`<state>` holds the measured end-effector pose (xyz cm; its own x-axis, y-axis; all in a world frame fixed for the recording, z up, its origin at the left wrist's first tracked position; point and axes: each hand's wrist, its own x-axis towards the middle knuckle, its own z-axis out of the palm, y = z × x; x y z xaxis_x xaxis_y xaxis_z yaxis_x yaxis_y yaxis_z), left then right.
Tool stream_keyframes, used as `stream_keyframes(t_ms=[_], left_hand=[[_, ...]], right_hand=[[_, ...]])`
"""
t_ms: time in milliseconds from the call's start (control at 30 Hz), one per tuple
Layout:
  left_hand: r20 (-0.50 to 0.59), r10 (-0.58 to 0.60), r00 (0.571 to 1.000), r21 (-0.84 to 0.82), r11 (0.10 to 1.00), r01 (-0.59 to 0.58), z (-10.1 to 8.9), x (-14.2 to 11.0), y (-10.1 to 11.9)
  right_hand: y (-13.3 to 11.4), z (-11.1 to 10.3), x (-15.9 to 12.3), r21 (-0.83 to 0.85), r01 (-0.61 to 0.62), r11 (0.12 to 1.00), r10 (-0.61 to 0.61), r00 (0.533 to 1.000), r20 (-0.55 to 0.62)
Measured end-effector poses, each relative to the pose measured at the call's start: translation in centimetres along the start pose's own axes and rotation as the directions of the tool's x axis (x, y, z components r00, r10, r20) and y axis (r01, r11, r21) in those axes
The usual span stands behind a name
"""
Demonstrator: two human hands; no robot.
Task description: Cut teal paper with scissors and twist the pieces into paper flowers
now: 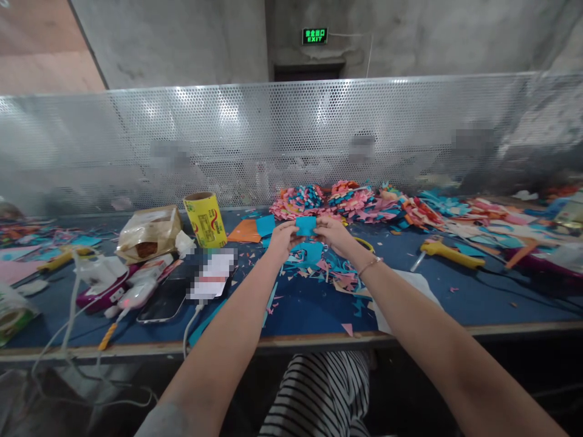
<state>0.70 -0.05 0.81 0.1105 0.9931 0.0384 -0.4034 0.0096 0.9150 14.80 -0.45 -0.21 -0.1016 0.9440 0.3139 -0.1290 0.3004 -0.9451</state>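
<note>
Both my hands are raised over the middle of the table, with a small blue paper piece (pixel 306 226) stretched between them. My left hand (pixel 285 237) pinches its left edge and my right hand (pixel 334 233) pinches its right edge. Below and around the hands lie blue and pink paper scraps (pixel 314 261). Just left of my left hand are a blue paper square (pixel 265 225) and an orange paper sheet (pixel 245 231). Behind the hands sits a heap of pink, blue and orange cut-paper pieces (pixel 348 197).
A yellow roll (pixel 207 221), a brown bag (pixel 150 230), a phone (pixel 212 273) on a cable and a purple power strip (pixel 98 297) crowd the left. A yellow-handled glue gun (pixel 450 254) lies right. A perforated metal screen (pixel 228 133) stands behind the blue tabletop (pixel 310 309).
</note>
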Motion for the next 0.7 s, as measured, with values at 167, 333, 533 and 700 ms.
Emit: stream_keyframes(t_ms=[167,333,533,700], left_hand=[[0.065,0.046,0.997,0.057,0.997,-0.049,0.11,-0.08,-0.14],[0.022,0.06,0.998,0.023,0.998,-0.061,-0.01,0.01,-0.1],[0.039,0.071,0.997,0.067,0.995,-0.073,-0.24,0.22,-0.18],[0.025,0.078,0.997,0.056,0.995,-0.079,-0.2,0.34,-0.25]], right_hand=[[0.21,-0.32,0.18,0.002,0.006,1.0,-0.006,1.0,0.004],[-0.11,-0.23,-0.02,0.054,-0.007,0.999,0.008,1.0,-0.02],[-0.31,-0.04,-0.16,0.032,-0.019,0.999,0.019,1.0,-0.018],[-0.34,-0.09,-0.06,0.055,-0.055,0.997,0.057,0.997,-0.041]])
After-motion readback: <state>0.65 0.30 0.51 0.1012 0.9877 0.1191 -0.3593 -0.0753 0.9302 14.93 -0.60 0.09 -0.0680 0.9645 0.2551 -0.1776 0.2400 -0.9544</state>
